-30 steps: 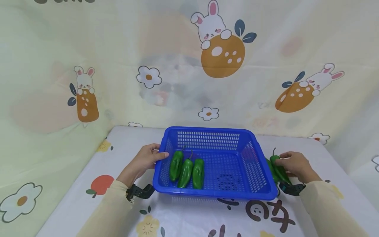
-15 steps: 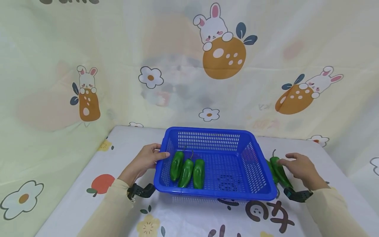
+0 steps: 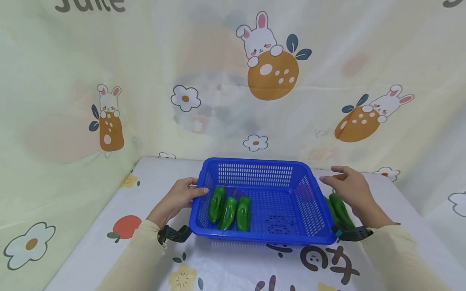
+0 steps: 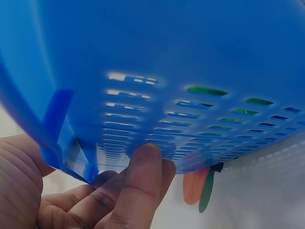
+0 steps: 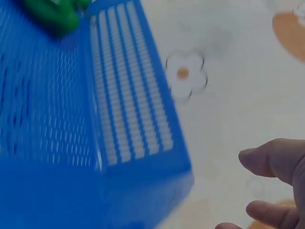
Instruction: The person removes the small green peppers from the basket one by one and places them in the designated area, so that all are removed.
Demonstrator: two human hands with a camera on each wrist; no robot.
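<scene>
A blue plastic basket [image 3: 269,240] stands in the middle of the table, with three green peppers [image 3: 228,212] lying side by side in its left part. My left hand [image 3: 181,196] grips the basket's left rim, thumb on top; in the left wrist view the fingers [image 4: 145,167] press against the slotted wall from below. Beyond the basket's right side, my right hand [image 3: 351,190] hovers with nothing in it, thumb and fingers apart. Below and left of it, more green peppers [image 3: 342,212] lie on the table, partly hidden by the hand and wrist strap.
The table [image 3: 218,266] wears a pale cloth printed with flowers and fruit. A patterned curtain [image 3: 218,81] hangs behind it and down the sides. In the right wrist view, the basket's slotted wall [image 5: 133,86] lies left of the hand.
My right hand has come off the pepper outside the basket, drawn back right, then moved up and left toward the basket's far right corner. The left hand keeps its hold on the rim.
</scene>
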